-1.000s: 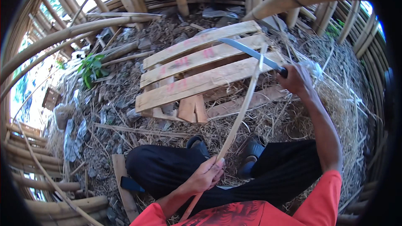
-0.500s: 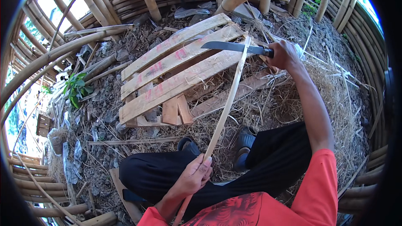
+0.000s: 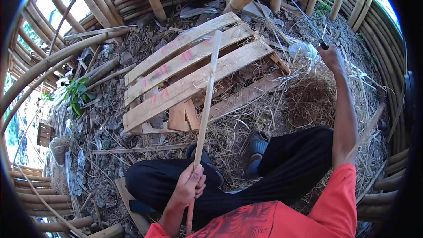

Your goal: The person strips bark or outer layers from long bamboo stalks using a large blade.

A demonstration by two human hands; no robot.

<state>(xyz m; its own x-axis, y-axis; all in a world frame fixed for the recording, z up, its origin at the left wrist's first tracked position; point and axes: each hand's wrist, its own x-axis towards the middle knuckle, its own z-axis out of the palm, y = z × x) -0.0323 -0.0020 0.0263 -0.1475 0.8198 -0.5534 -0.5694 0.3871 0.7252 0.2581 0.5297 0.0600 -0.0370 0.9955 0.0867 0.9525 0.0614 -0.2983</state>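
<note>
Two hands at work beside a wooden pallet (image 3: 194, 72), one on a bamboo strip, one on a blade.
The left hand (image 3: 188, 186) is closed around the bamboo strip (image 3: 206, 101), which runs up over the pallet's slats. Well right of the pallet, the raised right hand (image 3: 331, 57) grips the handle of a long knife (image 3: 308, 22) above straw-covered ground (image 3: 308, 101).

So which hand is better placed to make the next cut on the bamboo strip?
Probably the right hand: it holds the knife, raised above the pallet. The left hand is gripping the bamboo strip low down, steadying it.
</note>
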